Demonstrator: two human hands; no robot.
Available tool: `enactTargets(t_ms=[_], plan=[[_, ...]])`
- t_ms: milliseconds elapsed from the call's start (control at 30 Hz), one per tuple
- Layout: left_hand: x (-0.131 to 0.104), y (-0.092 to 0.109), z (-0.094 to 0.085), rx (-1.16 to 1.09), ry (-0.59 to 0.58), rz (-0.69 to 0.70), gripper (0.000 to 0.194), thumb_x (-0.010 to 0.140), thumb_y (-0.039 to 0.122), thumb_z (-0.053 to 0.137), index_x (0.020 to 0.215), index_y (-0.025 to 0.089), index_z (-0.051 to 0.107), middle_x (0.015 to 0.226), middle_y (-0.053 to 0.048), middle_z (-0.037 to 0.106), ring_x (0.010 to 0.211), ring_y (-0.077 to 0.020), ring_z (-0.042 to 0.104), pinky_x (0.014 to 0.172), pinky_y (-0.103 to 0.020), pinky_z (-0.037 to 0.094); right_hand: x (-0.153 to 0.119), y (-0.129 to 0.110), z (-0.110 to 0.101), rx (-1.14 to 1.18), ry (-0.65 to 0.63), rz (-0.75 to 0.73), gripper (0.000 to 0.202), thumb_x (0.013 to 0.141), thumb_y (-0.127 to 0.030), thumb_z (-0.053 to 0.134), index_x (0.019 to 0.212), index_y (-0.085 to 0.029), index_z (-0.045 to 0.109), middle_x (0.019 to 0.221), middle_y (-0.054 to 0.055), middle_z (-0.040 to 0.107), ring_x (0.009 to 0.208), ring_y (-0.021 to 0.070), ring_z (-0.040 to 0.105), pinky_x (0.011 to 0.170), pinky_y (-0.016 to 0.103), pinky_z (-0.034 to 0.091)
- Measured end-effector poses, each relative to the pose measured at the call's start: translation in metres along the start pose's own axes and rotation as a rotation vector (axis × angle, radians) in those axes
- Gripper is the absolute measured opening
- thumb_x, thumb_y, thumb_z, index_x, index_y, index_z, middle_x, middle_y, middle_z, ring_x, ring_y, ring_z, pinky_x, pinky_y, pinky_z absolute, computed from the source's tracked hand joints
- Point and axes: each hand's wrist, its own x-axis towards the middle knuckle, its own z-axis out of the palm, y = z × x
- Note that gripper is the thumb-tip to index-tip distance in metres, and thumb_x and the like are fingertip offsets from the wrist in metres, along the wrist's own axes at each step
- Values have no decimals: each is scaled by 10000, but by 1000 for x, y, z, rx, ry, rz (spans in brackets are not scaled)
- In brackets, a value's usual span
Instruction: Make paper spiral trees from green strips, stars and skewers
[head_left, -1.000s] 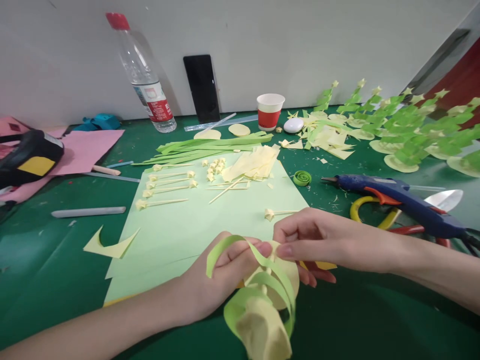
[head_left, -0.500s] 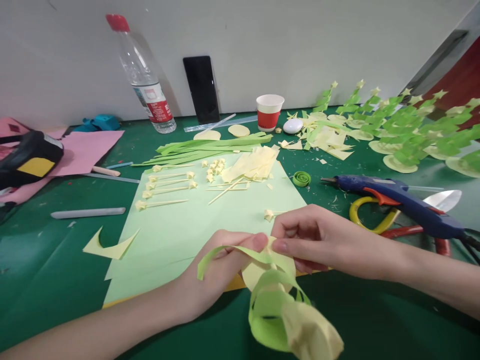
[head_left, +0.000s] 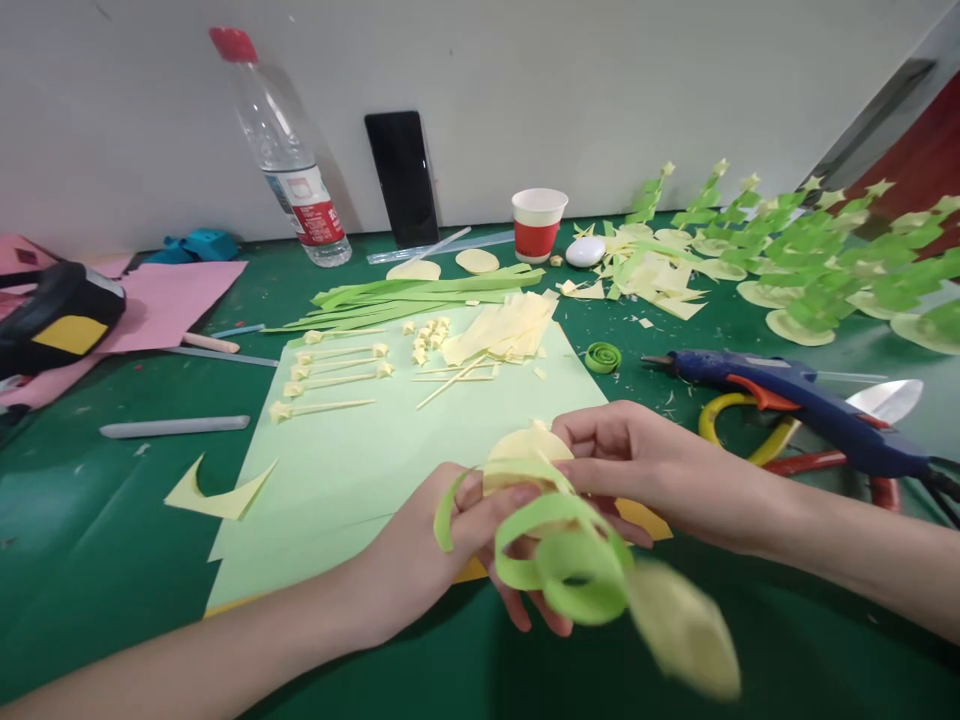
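Between my two hands is a paper craft made of a pale-yellow round disc, a curled green paper strip and a blurred yellow star at the end nearest me. My left hand pinches the strip close to the disc, its lower fingers reaching underneath. My right hand has closed fingers at the disc's right side, where its fingertips are partly hidden. Past the hands, star-tipped sticks lie on light-green sheets, with small folded stars and pale paper strips farther back.
To the right lie a blue glue gun, yellow-handled scissors and a green paper coil. Several similar crafts stand at the far right. A paper cup, phone and bottle line the back wall.
The craft has turned in my hands: its disc has come up into view, and the star end has swung right. My left fingers have spread out beneath it.
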Motion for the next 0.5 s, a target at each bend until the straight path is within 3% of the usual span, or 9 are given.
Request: enactTargets(t_ms=[200, 300, 367, 433, 500], plan=[[1, -1, 0, 9, -1, -43, 397, 687, 494, 622, 670, 98, 624, 582, -52, 635, 529, -169, 610, 446, -223, 456, 0, 1, 3, -17, 58, 11, 309, 692, -413, 615, 633, -151, 463, 572, -20, 503, 466, 65, 432, 423, 182, 328], [0, -3, -1, 13, -1, -57, 417, 677, 506, 624, 648, 90, 628, 571, -57, 632, 513, -164, 604, 473, -239, 461, -3, 1, 5, -123, 110, -31, 220, 708, -346, 595, 692, -152, 494, 616, -16, 482, 516, 79, 426, 443, 192, 328], [-1, -4, -1, -10, -4, -41, 424, 660, 515, 632, 645, 92, 617, 535, -43, 617, 477, -148, 592, 486, -244, 465, -5, 0, 3, -283, 229, -174, 141, 715, -256, 583, 814, -166, 535, 676, -19, 451, 559, 83, 403, 478, 199, 339], [-2, -4, -1, -23, -10, -23, 397, 656, 493, 641, 616, 103, 581, 476, -18, 586, 426, -127, 568, 443, -207, 428, -9, -2, 0, -427, 318, -381, 214, 720, -176, 572, 930, -209, 543, 752, -19, 431, 608, 88, 384, 536, 207, 355], [-2, -4, -2, -19, -21, -19, 342, 680, 439, 638, 608, 118, 545, 419, 13, 535, 381, -107, 537, 393, -171, 370, -12, -5, -4, -502, 277, -555, 252, 742, -135, 558, 969, -245, 557, 814, -12, 425, 688, 98, 399, 595, 211, 371]])
